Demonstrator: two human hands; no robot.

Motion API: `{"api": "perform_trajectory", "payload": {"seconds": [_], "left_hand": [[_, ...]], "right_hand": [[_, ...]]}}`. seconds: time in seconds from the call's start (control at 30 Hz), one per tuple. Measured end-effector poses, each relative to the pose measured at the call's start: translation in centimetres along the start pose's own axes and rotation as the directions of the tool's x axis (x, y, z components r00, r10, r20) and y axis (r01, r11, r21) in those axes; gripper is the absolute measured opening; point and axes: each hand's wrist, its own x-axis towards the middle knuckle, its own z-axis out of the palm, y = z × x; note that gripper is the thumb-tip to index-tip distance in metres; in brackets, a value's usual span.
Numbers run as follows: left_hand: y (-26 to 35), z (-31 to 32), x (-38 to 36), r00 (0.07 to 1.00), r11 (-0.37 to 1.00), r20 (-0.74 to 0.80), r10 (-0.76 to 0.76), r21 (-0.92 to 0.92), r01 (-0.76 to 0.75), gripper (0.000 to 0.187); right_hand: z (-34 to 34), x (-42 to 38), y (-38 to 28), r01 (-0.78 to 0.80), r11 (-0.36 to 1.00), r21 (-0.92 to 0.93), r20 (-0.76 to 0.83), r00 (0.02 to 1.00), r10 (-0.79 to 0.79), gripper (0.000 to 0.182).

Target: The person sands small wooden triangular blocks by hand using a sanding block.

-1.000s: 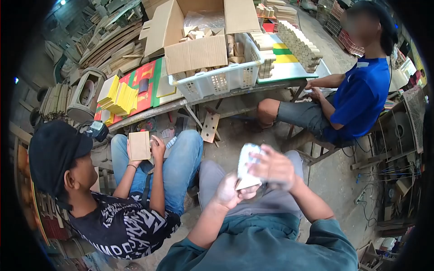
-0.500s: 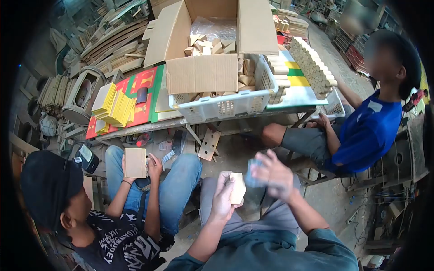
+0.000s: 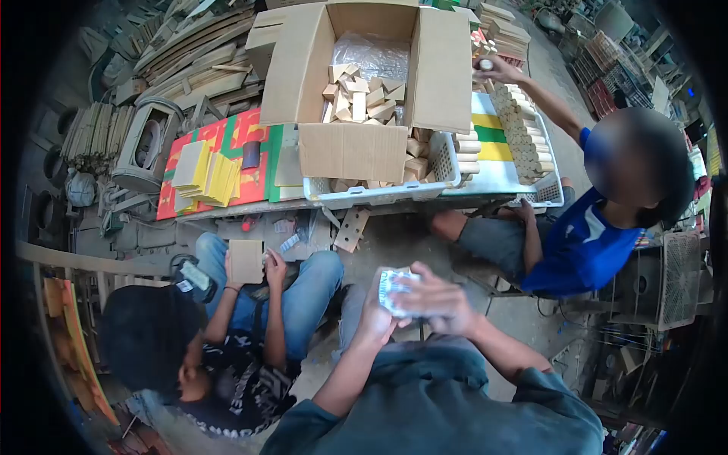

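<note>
Above my lap, my left hand (image 3: 373, 317) is closed round a small wooden block, now mostly hidden behind a pale sheet with blue print (image 3: 396, 293). My right hand (image 3: 440, 298) lies over the right part of that sheet and presses it on the block, its fingers blurred. Beyond my hands stands an open cardboard box (image 3: 353, 152) with many loose wooden blocks (image 3: 360, 98) inside. Under and beside it is a white plastic crate (image 3: 379, 199) that holds more blocks.
At the left a co-worker in a black cap (image 3: 144, 334) holds a flat wooden board (image 3: 246, 262). At the right a person in a blue shirt (image 3: 591, 243) reaches toward stacked wooden cylinders (image 3: 519, 140). Yellow-edged boards (image 3: 216, 178) lie on the table.
My right hand has moved left onto the block in my left hand, bringing the sheet against it. The person in blue has raised an arm over the cylinders. The view has shifted.
</note>
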Motion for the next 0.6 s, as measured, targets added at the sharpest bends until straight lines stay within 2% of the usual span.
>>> {"api": "perform_trajectory", "payload": {"seconds": [0.03, 0.1, 0.13, 0.17, 0.23, 0.27, 0.3, 0.37, 0.4, 0.43, 0.47, 0.5, 0.53, 0.57, 0.6], "left_hand": [[0.5, 1.2, -0.9, 1.000, 1.000, -0.013, -0.012, -0.005, 0.012, 0.021], [1.4, 3.7, -2.4, 0.980, 0.982, -0.057, 0.188, 0.012, -0.188, 0.018], [2.9, 3.3, -4.2, 0.997, 0.994, 0.075, -0.028, -0.099, 0.035, 0.020], [4.3, 5.9, -5.6, 0.997, 0.997, -0.015, -0.074, -0.012, 0.074, 0.019], [4.9, 7.4, -6.7, 0.999, 0.999, -0.035, -0.027, -0.034, 0.026, 0.017], [4.2, 5.2, -6.2, 0.987, 0.970, 0.160, -0.016, -0.239, 0.055, 0.017], [4.9, 6.3, -6.0, 0.986, 0.971, 0.168, -0.001, -0.236, 0.041, 0.017], [5.2, 8.4, -6.6, 0.976, 0.973, -0.025, 0.216, -0.077, -0.218, 0.019], [5.9, 6.1, -7.9, 0.964, 0.973, 0.265, -0.002, -0.221, 0.063, 0.021], [6.7, 8.3, -8.5, 0.997, 0.985, 0.079, -0.018, -0.171, 0.031, 0.022], [7.1, 8.6, -8.2, 0.999, 0.991, 0.048, 0.005, -0.136, 0.002, 0.022], [7.4, 8.5, -8.3, 0.999, 0.995, 0.017, 0.028, -0.098, -0.027, 0.022], [6.6, 6.5, -7.7, 0.986, 0.955, 0.159, 0.046, -0.297, 0.003, 0.021], [8.1, 12.7, -8.5, 0.910, 0.935, -0.391, 0.139, -0.250, -0.250, 0.028], [7.6, 11.6, -8.3, 0.936, 0.934, -0.268, 0.230, -0.211, -0.290, 0.028]], "right_hand": [[0.6, 0.7, -2.2, 0.011, 0.998, 0.058, 0.053, 0.998, -0.014, 0.058], [-1.0, 2.7, -4.8, -0.001, 0.997, 0.076, 0.069, 0.998, -0.004, 0.057], [-2.1, 3.6, -4.7, 0.011, 0.999, -0.034, 0.039, 0.999, -0.010, 0.057], [-3.0, 4.5, -4.8, 0.019, 0.989, -0.146, 0.010, 1.000, -0.018, 0.056], [-3.4, 6.3, -6.9, -0.049, 0.987, -0.152, -0.008, 0.999, 0.048, 0.053], [-3.3, 6.3, -8.2, 0.029, 0.999, -0.038, 0.061, 0.998, -0.027, 0.051], [-3.2, 6.8, -9.8, 0.092, 0.994, 0.062, 0.152, 0.983, -0.100, 0.051], [-3.6, 7.7, -10.6, 0.117, 0.991, 0.060, 0.206, 0.970, -0.127, 0.050], [-3.7, 7.7, -9.0, 0.113, 0.993, -0.021, 0.122, 0.986, -0.110, 0.050], [-3.9, 8.5, -7.7, 0.098, 0.990, -0.100, 0.037, 0.995, -0.095, 0.050], [-4.0, 9.0, -7.4, -0.006, 0.990, -0.142, 0.015, 1.000, 0.008, 0.053], [-3.6, 9.3, -8.2, -0.021, 0.992, -0.126, -0.006, 1.000, 0.021, 0.055], [-3.4, 9.4, -9.2, 0.065, 0.998, -0.024, 0.098, 0.993, -0.062, 0.053], [-3.2, 9.4, -10.3, 0.137, 0.986, 0.093, 0.192, 0.969, -0.153, 0.052], [-3.1, 9.7, -11.1, 0.140, 0.986, 0.087, 0.226, 0.961, -0.156, 0.046]]}}
